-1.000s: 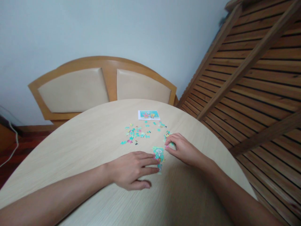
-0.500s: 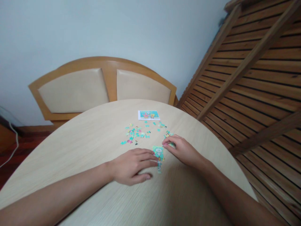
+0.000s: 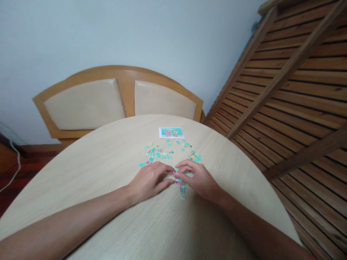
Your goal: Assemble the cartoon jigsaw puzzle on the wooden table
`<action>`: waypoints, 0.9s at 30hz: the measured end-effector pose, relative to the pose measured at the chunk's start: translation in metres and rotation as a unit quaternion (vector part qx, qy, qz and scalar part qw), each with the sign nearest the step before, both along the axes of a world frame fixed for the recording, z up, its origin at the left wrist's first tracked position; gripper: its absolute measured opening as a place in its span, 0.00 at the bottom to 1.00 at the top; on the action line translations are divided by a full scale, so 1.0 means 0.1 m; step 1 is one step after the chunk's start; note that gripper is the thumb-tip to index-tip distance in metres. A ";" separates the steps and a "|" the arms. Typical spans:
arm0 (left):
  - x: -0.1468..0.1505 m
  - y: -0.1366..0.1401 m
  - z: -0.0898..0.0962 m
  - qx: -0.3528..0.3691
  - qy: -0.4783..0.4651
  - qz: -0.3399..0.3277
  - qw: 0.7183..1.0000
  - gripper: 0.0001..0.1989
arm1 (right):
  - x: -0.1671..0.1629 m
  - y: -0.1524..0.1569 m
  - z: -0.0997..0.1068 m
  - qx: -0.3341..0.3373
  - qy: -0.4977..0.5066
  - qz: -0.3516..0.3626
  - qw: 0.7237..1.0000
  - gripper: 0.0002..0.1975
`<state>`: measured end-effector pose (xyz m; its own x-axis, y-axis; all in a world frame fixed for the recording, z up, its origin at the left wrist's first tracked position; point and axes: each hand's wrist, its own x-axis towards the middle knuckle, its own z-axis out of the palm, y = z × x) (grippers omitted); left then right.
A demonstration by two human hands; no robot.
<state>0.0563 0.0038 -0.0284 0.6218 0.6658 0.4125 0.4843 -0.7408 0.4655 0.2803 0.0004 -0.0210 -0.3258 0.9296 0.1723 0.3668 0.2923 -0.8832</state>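
My right hand (image 3: 199, 178) pinches a small pink jigsaw puzzle piece (image 3: 177, 179) between thumb and fingers, above the joined part of the puzzle. My left hand (image 3: 153, 180) comes in from the other side, fingers and thumb curled together at the same piece's left edge; the exact contact is too small to see. Under the fingers lies the joined puzzle section (image 3: 183, 193), a narrow strip with a cartoon figure, its upper part mostly covered by my right hand.
Loose teal, yellow and pink pieces (image 3: 155, 153) lie scattered beyond my left hand. Another cluster (image 3: 194, 156) lies past my right hand. A printed picture card (image 3: 171, 133) rests farther back on the round wooden table (image 3: 114, 144). Behind stands a padded chair back (image 3: 130, 90); slatted wood (image 3: 271, 90) leans at right.
My right hand has moved left and nearer to me, bringing the pink piece over the joined section. My left hand's fingers have curled from flat and drawn in towards it.
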 end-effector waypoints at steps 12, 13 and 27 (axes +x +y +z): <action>0.00 -0.01 0.06 0.021 0.026 -0.003 0.999 0.12 | -0.05 -0.02 -0.02 -0.051 0.028 0.010 0.998 0.09; 0.00 -0.01 0.06 0.023 0.029 -0.003 0.999 0.12 | -0.05 -0.02 -0.02 -0.048 0.028 0.013 0.998 0.09; -0.01 -0.01 0.04 0.032 0.018 0.017 0.999 0.13 | -0.01 -0.03 0.01 0.078 -0.025 0.016 0.996 0.06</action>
<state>0.0550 0.0029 -0.0246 0.6153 0.6589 0.4327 0.5250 -0.7520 0.3986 0.2797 -0.0024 -0.0202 -0.3671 0.8814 0.2973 0.3979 0.4377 -0.8063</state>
